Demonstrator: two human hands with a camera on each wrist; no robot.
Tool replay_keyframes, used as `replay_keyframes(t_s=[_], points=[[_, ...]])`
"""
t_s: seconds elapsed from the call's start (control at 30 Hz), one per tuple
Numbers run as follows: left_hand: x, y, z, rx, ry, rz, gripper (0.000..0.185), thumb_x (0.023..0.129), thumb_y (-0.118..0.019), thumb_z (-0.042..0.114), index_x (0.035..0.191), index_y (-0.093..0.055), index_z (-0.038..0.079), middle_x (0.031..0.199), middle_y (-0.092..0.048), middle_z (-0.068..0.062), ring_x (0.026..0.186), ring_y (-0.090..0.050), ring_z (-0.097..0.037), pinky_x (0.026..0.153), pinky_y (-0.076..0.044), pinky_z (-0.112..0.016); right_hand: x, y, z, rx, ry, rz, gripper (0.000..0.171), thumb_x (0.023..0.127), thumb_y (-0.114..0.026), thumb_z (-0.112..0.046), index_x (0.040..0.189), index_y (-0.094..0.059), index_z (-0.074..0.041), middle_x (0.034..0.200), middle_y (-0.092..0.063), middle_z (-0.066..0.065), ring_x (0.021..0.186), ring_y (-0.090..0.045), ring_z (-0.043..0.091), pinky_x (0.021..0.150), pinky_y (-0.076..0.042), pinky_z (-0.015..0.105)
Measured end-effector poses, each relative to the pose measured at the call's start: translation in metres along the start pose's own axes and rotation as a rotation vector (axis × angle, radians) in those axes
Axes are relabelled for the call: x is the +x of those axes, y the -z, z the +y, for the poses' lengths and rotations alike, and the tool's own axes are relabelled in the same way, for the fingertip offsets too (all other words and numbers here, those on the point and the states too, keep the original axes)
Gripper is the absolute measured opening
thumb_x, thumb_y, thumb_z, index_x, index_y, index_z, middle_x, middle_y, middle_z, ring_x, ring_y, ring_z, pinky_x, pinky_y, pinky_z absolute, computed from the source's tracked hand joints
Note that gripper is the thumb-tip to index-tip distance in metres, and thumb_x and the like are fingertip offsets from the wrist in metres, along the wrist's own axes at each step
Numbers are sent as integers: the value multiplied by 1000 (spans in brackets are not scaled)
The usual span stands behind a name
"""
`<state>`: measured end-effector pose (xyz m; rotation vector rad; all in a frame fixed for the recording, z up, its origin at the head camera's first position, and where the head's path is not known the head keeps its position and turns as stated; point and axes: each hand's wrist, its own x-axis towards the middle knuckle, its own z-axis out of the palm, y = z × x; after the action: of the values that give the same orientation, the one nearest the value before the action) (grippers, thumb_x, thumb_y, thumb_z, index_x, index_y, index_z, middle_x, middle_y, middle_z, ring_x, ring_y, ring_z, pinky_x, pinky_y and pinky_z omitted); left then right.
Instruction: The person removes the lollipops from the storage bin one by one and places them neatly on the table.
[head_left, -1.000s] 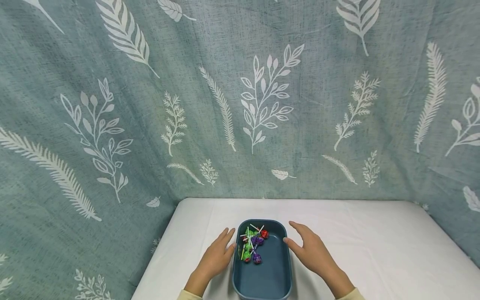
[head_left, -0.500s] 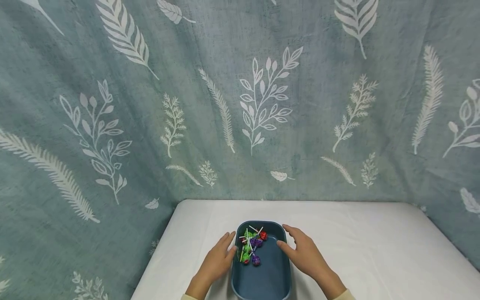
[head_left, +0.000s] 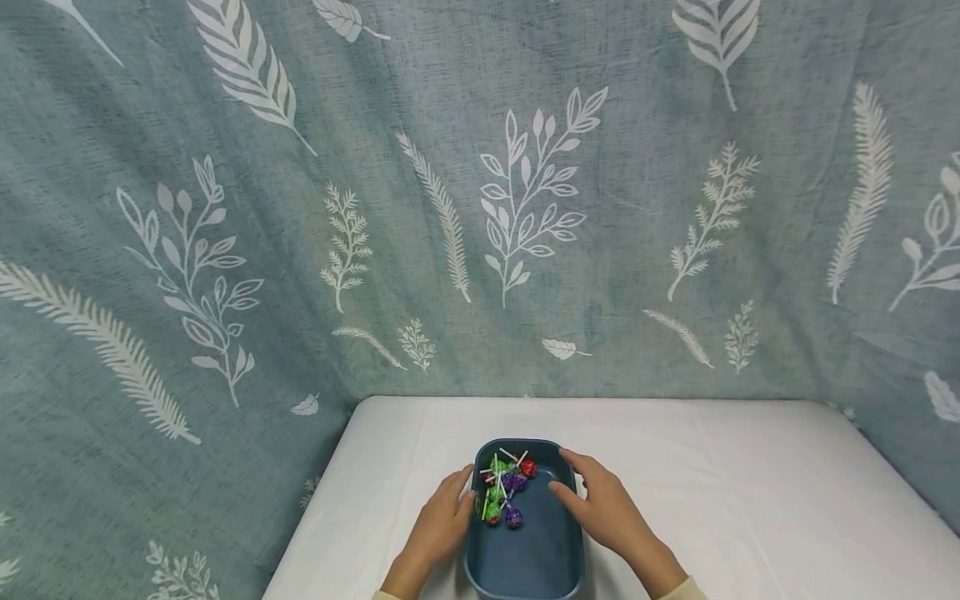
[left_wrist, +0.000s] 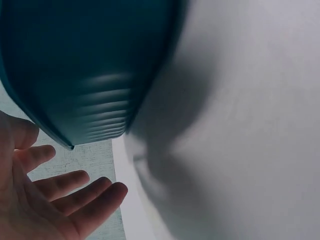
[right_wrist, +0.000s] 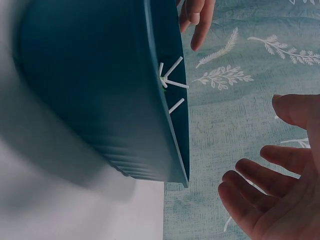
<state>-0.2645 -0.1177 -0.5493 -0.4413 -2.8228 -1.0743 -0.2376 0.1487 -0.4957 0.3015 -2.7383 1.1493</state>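
A dark blue rectangular bin (head_left: 525,560) stands on the white table, with several wrapped lollipops in its far left part. Among them are a green lollipop (head_left: 493,510), a purple lollipop (head_left: 513,517) and a red lollipop (head_left: 528,468); white sticks (right_wrist: 176,83) show over the rim in the right wrist view. My left hand (head_left: 441,518) is at the bin's left side, thumb by the rim, its other fingers extended and apart from the wall in the left wrist view. On the opposite side, my right hand (head_left: 606,510) has its fingers spread, and the right wrist view shows it apart from the bin.
The white table (head_left: 720,475) extends farther to the right of the bin than to its left. Behind it and along the left hangs a grey-green curtain (head_left: 622,333) with white leaf prints.
My right hand has moved left, closer to the bin's right rim. My left hand has shifted slightly right toward the left rim. The lollipops have not moved within the bin.
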Motion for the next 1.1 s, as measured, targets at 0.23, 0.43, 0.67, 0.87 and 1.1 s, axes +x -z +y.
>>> replay_keyframes(t_s=[0.23,0.43,0.67,0.87,1.1], points=[[-1,-6,-2,-28,21,34,45,105,-50,18,147,-51,4,142,-55,-23,127,-55,-43,102,-42,-60,1,-7,-1,2,-2,-14,55,96,-71,-25,144,-55,-4,140,-57,19,126,-57,37,94,-51,51],[1,-10,-4,-56,49,64,43,104,-51,18,145,-54,5,134,-60,-22,119,-61,-39,98,-45,-59,2,-12,-4,11,-7,-18,53,94,-71,-20,142,-56,-4,138,-59,19,128,-55,39,103,-43,57],[1,-14,-5,-97,92,73,40,103,-52,16,142,-57,7,127,-64,-19,118,-61,-40,96,-46,-60,3,-18,-7,32,-2,-21,53,92,-73,-19,140,-58,-3,133,-62,17,120,-60,36,97,-48,55],[2,-19,-7,-150,114,80,40,102,-53,14,142,-57,9,124,-66,-18,107,-67,-36,90,-50,-58,5,-18,-12,52,2,-21,51,92,-73,-19,138,-60,-1,130,-63,18,117,-62,37,93,-51,53],[2,-21,-7,-235,142,79,41,103,-50,16,143,-56,12,123,-68,-19,101,-71,-35,88,-53,-55,10,-24,-12,79,2,-35,49,92,-73,-19,136,-61,-2,129,-64,19,115,-63,39,89,-54,51]])
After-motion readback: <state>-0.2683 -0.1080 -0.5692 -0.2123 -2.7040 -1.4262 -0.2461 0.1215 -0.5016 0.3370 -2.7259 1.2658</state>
